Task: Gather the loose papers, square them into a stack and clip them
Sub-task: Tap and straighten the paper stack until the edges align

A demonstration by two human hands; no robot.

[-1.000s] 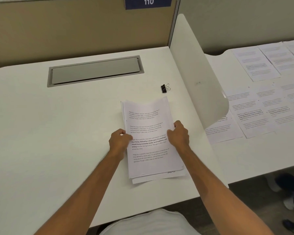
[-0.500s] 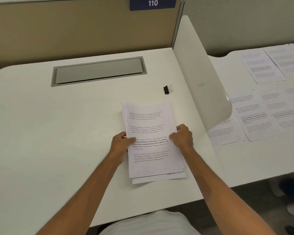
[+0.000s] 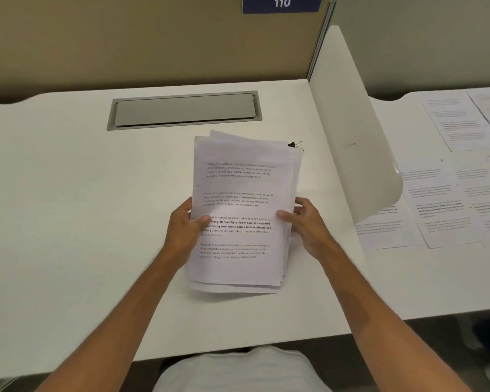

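Paper stack (image 3: 238, 210) gripped both long edges, left hand (image 3: 183, 224) and right hand (image 3: 306, 222), fingers closed on it; long axis pointed away; binder clip (image 3: 294, 144) beyond far-right corner, right hand nearer.

The one camera sits on my head, looking forward and steeply down at the desk (image 3: 68, 222), close enough that my forearms fill the frame's bottom.

White desk (image 3: 68, 222) with grey cable hatch (image 3: 185, 110), tan partition (image 3: 125, 38), white side divider (image 3: 351, 137).
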